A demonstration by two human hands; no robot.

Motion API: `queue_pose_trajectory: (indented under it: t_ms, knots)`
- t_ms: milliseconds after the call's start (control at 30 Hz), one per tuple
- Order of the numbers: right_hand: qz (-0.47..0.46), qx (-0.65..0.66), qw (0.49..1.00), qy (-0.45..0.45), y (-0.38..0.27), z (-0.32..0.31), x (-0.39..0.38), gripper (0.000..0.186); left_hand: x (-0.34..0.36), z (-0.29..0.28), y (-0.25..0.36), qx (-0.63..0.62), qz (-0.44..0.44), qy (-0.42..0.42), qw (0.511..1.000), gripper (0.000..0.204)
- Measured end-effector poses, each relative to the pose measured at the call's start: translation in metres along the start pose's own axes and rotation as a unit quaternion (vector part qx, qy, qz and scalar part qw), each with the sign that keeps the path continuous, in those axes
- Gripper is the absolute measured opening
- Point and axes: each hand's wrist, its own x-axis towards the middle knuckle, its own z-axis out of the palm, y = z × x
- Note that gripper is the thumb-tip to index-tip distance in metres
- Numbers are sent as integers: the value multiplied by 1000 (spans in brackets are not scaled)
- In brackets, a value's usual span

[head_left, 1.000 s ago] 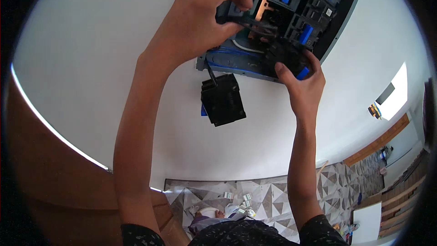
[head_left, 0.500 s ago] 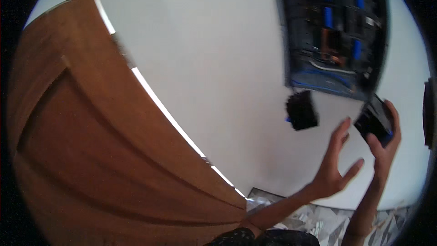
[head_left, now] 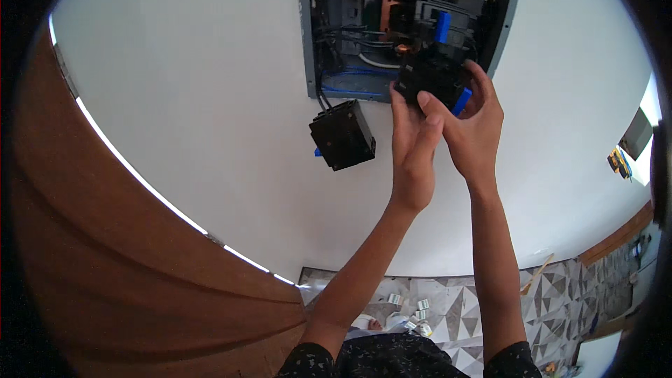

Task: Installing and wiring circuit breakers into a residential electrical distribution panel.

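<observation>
A black circuit breaker with a blue lever is between my two hands, just in front of the lower edge of the electrical panel. My right hand grips it from the right, with the thumb across its face. From below and the left, my left hand closes on its other side, its fingertips partly hidden behind it. A second black breaker hangs by dark wires below the panel's left corner, apart from both hands. Inside the panel, several blue levers and loose wires show.
White wall surrounds the panel. A brown wooden door fills the left side. On the patterned tile floor below lie several small white boxes and a wooden stick. Something yellow and black is at the far right.
My left hand, apart from the breaker before, has moved up and now holds it along with my right. The view has shifted, so the panel appears further left.
</observation>
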Motion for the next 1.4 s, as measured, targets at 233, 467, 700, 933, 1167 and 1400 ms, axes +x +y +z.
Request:
queue_pose_trajectory:
  t_ms: [233, 467, 700, 933, 1167, 1400]
  knots:
    - [-27, -61, 996, 64, 12, 22, 9, 85, 22, -6, -9, -102, 9, 14, 995, 69]
    - [-34, -170, 979, 105, 9, 15, 18, 85, 35, -7, -18, -185, -9, -19, 983, 73]
    - [-65, -274, 953, 113, 8, 25, 24, 84, 43, -7, -26, -262, -42, 32, 964, 38]
    - [-62, -414, 899, 131, -4, 40, 22, 62, 45, -11, -19, -356, -63, 17, 932, 32]
    - [-43, -93, 994, 43, -7, 35, 16, 45, 50, -16, -39, -339, -31, -21, 940, 71]
    - [-33, -194, 979, 61, 1, 27, 23, 42, 53, -4, -35, -295, -38, 76, 952, 68]
